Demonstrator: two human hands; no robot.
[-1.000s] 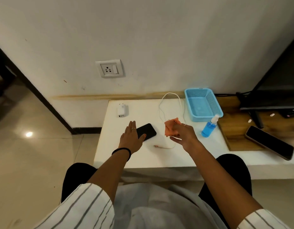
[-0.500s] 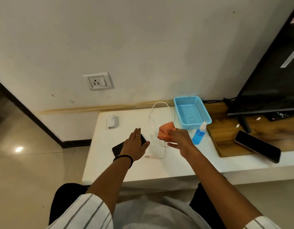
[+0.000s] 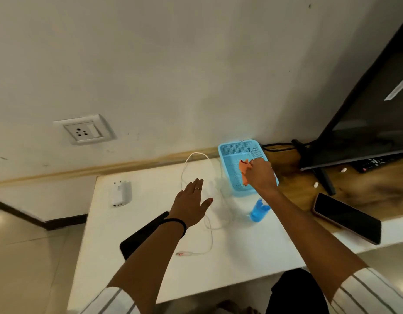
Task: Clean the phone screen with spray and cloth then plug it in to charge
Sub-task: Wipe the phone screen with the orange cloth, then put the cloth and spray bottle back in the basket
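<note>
— Now, where is the phone (image 3: 142, 237) seen, and how does it look?

— It is laid flat on the white table (image 3: 132, 268), near the front left part, and it is partly hidden under the left forearm. A dark, thin slab is shown, with a black glossy face; the picture is blurred there, so smears on the screen cannot be told.

— What is done by the left hand (image 3: 191, 203)?

— It is held open above the table, fingers spread and palm down, and nothing is gripped by it. A ring is worn on one finger and a dark band on the wrist. The white cable (image 3: 209, 225) is lying just beside it, and the cable's loose plug end is rested near the front of the table.

— And the right hand (image 3: 259, 175)?

— It is closed around the orange cloth (image 3: 244, 171), which is crumpled and held over the blue basket (image 3: 232, 152).

— Where are the other things placed?

— The blue spray bottle (image 3: 259, 210) is stood in front of the basket, beside the right forearm. The white charger (image 3: 119, 193) is laid at the back left of the table, below the wall socket (image 3: 85, 130). A second phone (image 3: 347, 217) is laid on the wooden board (image 3: 365, 189) at the right, near the television (image 3: 365, 123).
</note>
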